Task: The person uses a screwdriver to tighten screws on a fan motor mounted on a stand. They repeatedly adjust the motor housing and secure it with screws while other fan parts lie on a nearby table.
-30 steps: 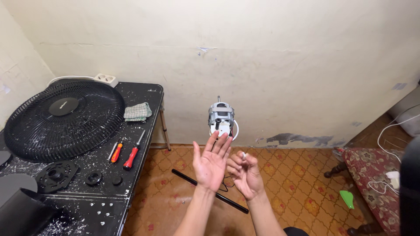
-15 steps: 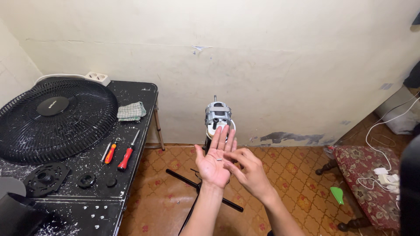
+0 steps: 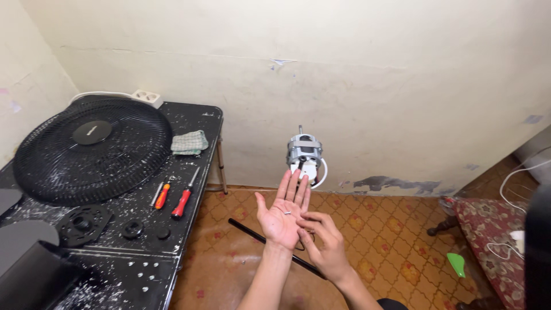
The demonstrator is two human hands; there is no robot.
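While left hand lies open, fan motor beyond, black rod beneath.

One view only, from the camera worn on the person's head, looking forward and down toward the wall and the tiled floor. The fan motor against the wall sits near the middle of the picture, a moderate way off. Just below it, much nearer the lens, the left hand and right hand rise from the bottom edge. Left of the motor, the black bench runs toward the camera, cut by the frame's left and lower edges.
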